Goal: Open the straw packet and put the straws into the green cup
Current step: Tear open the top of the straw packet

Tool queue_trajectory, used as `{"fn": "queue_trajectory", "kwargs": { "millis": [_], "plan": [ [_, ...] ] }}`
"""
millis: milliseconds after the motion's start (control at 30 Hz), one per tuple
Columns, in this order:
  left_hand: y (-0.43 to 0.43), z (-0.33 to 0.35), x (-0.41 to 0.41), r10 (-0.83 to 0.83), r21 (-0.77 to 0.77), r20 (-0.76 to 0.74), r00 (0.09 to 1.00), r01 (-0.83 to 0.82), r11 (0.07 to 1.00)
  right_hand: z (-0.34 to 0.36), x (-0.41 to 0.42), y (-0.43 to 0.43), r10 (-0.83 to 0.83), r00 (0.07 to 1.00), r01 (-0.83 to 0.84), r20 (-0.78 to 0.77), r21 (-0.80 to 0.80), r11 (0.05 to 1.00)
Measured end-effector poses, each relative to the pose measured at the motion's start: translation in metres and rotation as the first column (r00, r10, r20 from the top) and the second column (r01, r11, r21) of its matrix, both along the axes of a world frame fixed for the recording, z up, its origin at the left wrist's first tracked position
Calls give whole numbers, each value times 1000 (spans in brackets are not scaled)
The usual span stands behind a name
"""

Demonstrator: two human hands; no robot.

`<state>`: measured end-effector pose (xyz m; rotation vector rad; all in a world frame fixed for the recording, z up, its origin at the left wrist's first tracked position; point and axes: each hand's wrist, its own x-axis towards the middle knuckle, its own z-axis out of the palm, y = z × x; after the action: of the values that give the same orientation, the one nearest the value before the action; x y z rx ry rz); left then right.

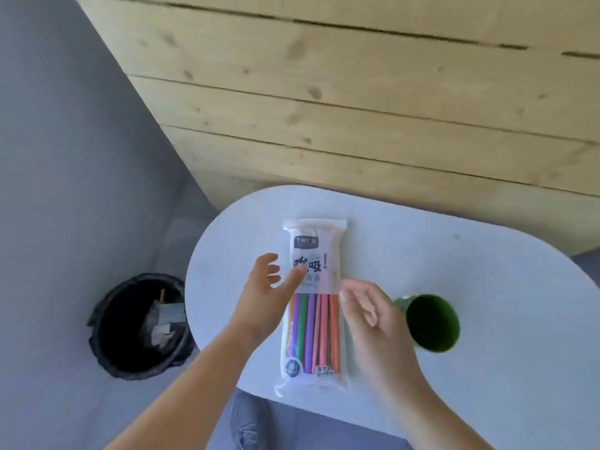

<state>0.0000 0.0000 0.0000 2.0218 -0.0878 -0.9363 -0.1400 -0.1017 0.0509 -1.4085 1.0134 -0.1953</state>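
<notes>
Lying flat on the pale rounded white table, the sealed clear-and-white plastic straw packet runs lengthwise between the two hands, its printed label end pointing away from the person and its near end close to the table's front edge. Coloured straws, purple, green, pink and orange, show through the clear lower half of the wrapper.

The left hand sits at the packet's left side with fingers spread apart and loosely curled; its thumb reaches over the label area, though whether it presses on the plastic cannot be told. The right hand sits just beside the packet's right edge, palm turned inward, fingers relaxed and apart, gripping nothing; its fingertips lie at or just over the wrapper's edge.

Just beyond the right hand, on its outer side, stands the dark green round cup, upright and open at the top, near the packet but apart from it.

Off the table, well out past the left hand, a black-lined round waste bin stands on the grey floor with scraps inside.
</notes>
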Motion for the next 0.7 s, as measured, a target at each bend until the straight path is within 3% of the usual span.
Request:
{"fn": "queue_trajectory", "kwargs": {
  "millis": [133, 367, 700],
  "plan": [
    [-15, -38, 7, 27, -107, 83, 996, -18, 994, -59, 22, -5, -18, 1000, 19, 23, -36, 999],
    [-35, -59, 13, 99, -181, 124, 987, -75, 981, -115, 47, -25, -121, 958, 111, 260, 55, 992],
    [-58, -38, 28, 140, -344, 242, 960, -50, 938, -115, 49, -42, -159, 865, 104, 476, 140, 985]
  ]
}}
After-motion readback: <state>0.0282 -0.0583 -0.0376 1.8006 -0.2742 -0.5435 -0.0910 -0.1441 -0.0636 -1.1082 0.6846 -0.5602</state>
